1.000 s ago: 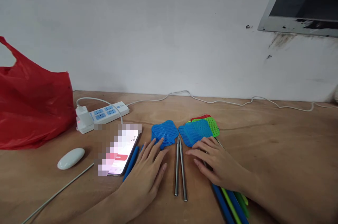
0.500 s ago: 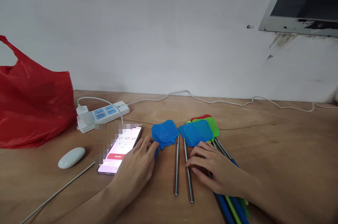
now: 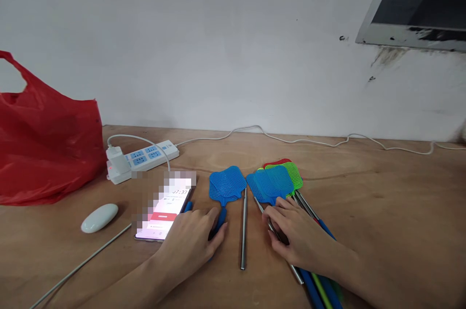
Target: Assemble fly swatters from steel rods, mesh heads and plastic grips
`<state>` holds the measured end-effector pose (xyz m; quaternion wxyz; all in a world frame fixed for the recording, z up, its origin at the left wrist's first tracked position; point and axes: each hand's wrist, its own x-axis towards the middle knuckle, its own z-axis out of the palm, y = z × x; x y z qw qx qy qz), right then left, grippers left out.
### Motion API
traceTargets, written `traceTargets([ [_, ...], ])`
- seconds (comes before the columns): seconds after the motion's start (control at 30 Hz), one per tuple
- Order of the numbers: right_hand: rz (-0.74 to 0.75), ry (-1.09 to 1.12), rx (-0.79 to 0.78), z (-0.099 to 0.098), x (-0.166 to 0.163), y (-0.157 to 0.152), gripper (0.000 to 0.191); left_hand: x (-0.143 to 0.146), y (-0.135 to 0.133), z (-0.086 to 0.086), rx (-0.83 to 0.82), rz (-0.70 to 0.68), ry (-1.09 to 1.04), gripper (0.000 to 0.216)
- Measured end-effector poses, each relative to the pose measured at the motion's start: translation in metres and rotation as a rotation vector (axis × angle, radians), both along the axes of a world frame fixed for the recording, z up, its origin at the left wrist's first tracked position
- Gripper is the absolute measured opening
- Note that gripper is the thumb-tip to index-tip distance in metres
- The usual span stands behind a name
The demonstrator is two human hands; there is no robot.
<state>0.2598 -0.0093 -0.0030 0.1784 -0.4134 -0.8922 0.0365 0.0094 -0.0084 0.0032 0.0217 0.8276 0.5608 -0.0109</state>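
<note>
My left hand (image 3: 194,234) is closed, thumb and index finger around a short blue handle (image 3: 220,218) just below two overlapping blue fly swatter heads (image 3: 227,184). Another blue piece (image 3: 188,206) pokes out behind its knuckles. My right hand (image 3: 296,234) pinches a thin metal rod (image 3: 295,274), slanted, its near end showing below the palm. Between the hands a second metal rod (image 3: 243,231) lies on the table. Above my right hand are more blue fly swatter heads (image 3: 271,184), over a green head (image 3: 296,175) and a red one (image 3: 278,161). Blue and green handles (image 3: 320,289) pass under my right wrist.
A lit phone (image 3: 163,217) lies beside my left hand. Behind it stand a white power strip (image 3: 153,154) with a plug and a red plastic bag (image 3: 47,149). A white oval object (image 3: 99,218) rests at left. A white cable (image 3: 302,141) runs along the wall.
My left hand has shifted slightly toward me, its thumb now around the blue handle. My right hand has taken hold of the right-hand rod, whose near end has swung right.
</note>
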Motion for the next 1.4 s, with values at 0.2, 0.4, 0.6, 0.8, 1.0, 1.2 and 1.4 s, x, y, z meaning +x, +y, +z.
traceTargets([
  [0.2, -0.031, 0.135, 0.03, -0.007, 0.001, 0.002, 0.019, -0.003, 0.0, -0.004, 0.012, -0.065, -0.15, 0.023],
  [0.4, -0.173, 0.776, -0.473, -0.002, 0.007, 0.013, 0.021, -0.003, -0.005, -0.003, -0.025, -0.143, -0.411, 0.018],
  [0.6, -0.336, 1.345, -0.86, 0.007, 0.008, 0.02, 0.047, 0.002, -0.011, -0.002, -0.097, -0.227, -0.587, 0.01],
  [0.8, -0.28, 1.553, -0.98, 0.004, 0.007, 0.022, 0.032, 0.002, -0.014, -0.002, -0.14, -0.224, -0.668, 0.011],
  [1.0, -0.176, 1.566, -0.976, -0.002, 0.006, 0.022, 0.028, 0.004, -0.015, -0.003, -0.183, -0.22, -0.666, 0.015],
  [1.2, -0.153, 1.543, -0.916, 0.004, 0.004, 0.019, 0.03, 0.004, -0.015, -0.004, -0.172, -0.216, -0.671, 0.015],
  [1.4, -0.207, 1.522, -0.837, 0.004, 0.004, 0.02, 0.031, 0.003, -0.017, -0.008, -0.139, -0.236, -0.676, 0.015],
])
